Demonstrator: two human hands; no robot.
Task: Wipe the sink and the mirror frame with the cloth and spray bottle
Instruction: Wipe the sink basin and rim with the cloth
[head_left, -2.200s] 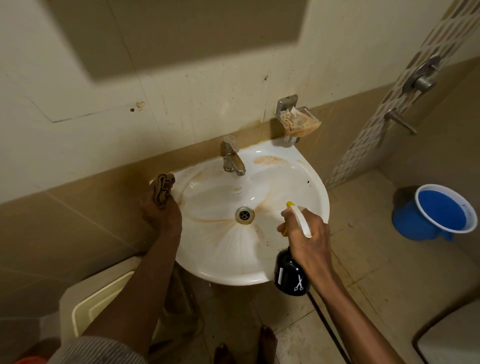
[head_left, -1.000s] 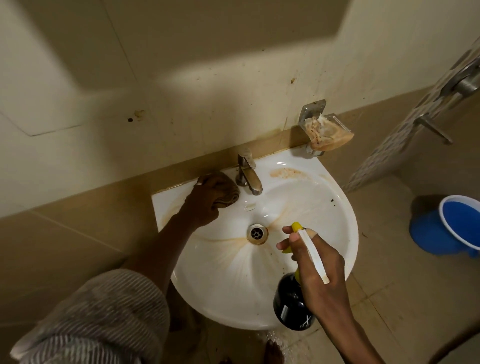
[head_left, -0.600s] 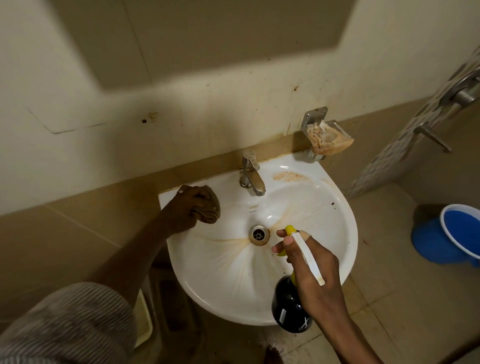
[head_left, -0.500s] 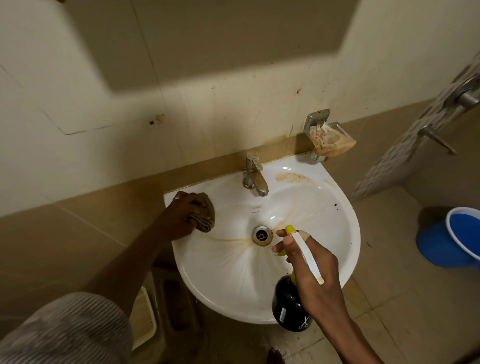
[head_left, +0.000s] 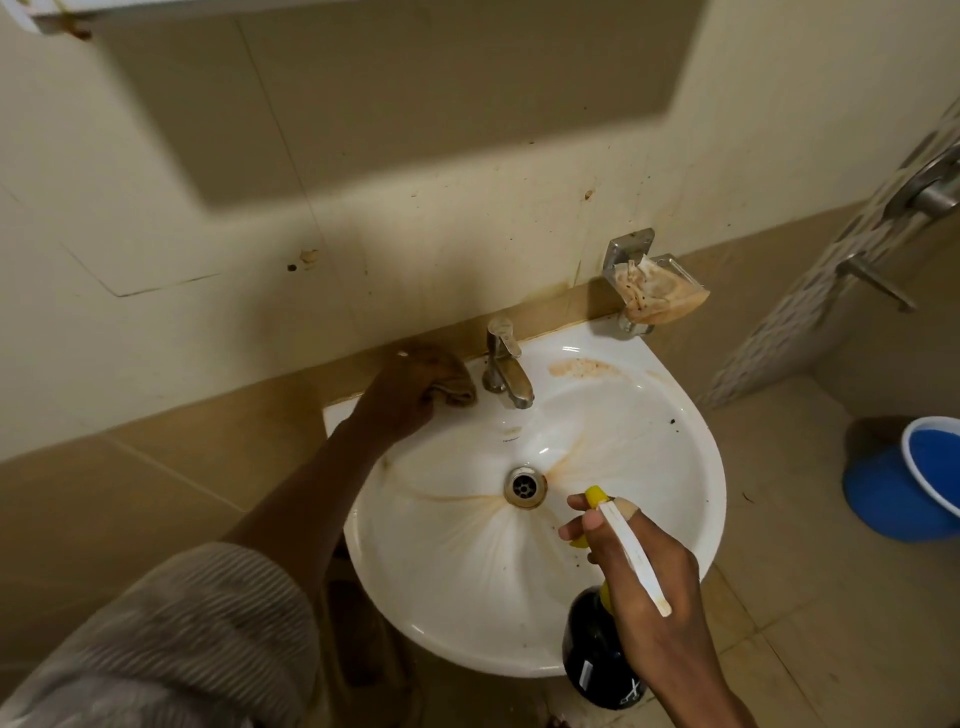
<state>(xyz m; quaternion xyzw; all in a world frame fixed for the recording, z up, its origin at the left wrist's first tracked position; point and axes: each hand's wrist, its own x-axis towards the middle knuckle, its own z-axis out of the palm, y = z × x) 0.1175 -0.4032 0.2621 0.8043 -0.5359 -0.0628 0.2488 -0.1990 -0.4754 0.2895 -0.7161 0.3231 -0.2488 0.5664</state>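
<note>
A white wall-hung sink (head_left: 649, 447) with brown streaks running to its drain (head_left: 524, 486) fills the middle of the view. My left hand (head_left: 402, 395) presses a bunched brown cloth (head_left: 457, 387) on the sink's back ledge, just left of the metal tap (head_left: 506, 371). My right hand (head_left: 639, 577) holds a black spray bottle (head_left: 597, 660) with a yellow nozzle and white trigger over the sink's front right rim. A white edge at the top left corner (head_left: 57, 15) may be the mirror frame; the rest is out of view.
A metal soap holder (head_left: 652, 291) with a stained wrapper hangs on the wall right of the tap. A blue bucket (head_left: 919, 483) stands on the floor at right. Shower fittings (head_left: 930, 192) stick out of the right wall.
My left hand has slid the cloth from the sink's left rim back up to the ledge beside the tap. The right hand and bottle have held still.
</note>
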